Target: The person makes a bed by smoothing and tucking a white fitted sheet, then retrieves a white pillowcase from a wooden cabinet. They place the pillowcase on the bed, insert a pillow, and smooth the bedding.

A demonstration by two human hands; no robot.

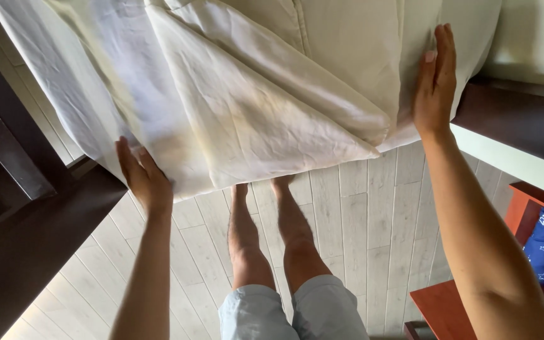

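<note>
Cream sheet [247, 107]: draped over bed edge, hanging above pale plank floor [354, 214]. Left hand [145, 179]: flat, fingers extended, pressed against lower hem. Right hand [434, 82]: open-palmed, flat on sheet's right side. Dark wooden frame [517, 116] adjacent.

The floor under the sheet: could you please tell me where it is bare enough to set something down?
Bare planks lie between the legs and the red shelf, and left of the legs toward the dark frame. It is crowded above, where the sheet hangs between the left hand and right hand.
</note>
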